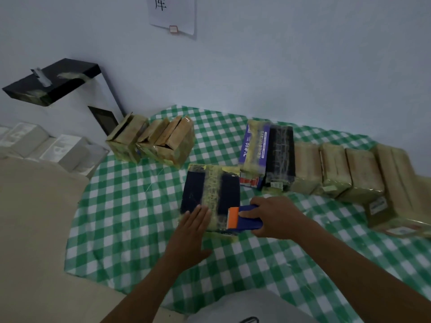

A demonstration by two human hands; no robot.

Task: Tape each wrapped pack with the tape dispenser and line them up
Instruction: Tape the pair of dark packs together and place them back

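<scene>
Head view.

Dark pack (pixel 210 197) flat on green checked cloth (pixel 140 217), centre of frame, with a yellowish tape strip down its middle and more tape along far and near edges.

Left hand (pixel 191 231) pressed flat on near-left corner of dark pack, fingers straight and close together, thumb out to the side on the cloth.

Right hand (pixel 275 217) gripping tape dispenser (pixel 245 217), fingers curled round the blue body. Orange cutter end touching near-right part of dark pack, just beside the tape strip.

Behind and to the right: row of packs (pixel 338 169) standing side by side along the wall, touching. Purple-labelled pack (pixel 255 148) at the left end, black pack (pixel 279 152) next to it, tan ones after that. Far right end blurred, count unclear.

Back left on cloth: three tan packs (pixel 151 141) leaning together, well apart from the row.

Off cloth, left: white boxes (pixel 46 145), black shelf (pixel 51 80) with tape scraps on it. Paper sheet (pixel 172 12) on the wall above.
</scene>
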